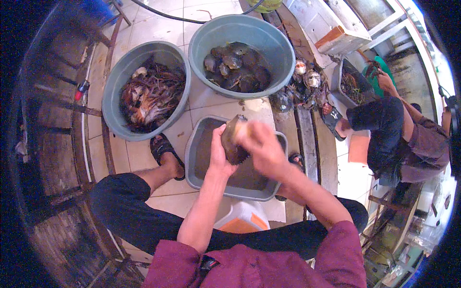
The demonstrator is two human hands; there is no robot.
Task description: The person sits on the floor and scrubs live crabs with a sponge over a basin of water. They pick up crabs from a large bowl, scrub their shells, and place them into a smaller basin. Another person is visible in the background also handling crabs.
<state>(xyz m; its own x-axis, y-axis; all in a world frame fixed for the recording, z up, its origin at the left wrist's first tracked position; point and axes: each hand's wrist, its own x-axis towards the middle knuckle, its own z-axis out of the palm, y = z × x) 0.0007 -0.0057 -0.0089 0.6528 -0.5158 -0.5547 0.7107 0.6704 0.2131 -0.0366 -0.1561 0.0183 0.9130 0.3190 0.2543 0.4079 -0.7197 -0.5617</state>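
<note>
My left hand (218, 151) grips a dark brown crab shell (234, 139) from its left side, holding it upright over a grey rectangular tray (201, 175) of murky water. My right hand (261, 144) is blurred and pressed against the shell's right side, fingers curled on it. Both forearms come up from the lower edge, above my dark trousers and sandalled feet.
A round grey tub (115, 86) at the left holds several reddish crab legs and pieces. A second round tub (283, 53) behind the tray holds dark crab bodies. Loose shells (307, 77) lie on the tiled floor. Another person (394, 134) crouches at the right beside a small basket (336, 79).
</note>
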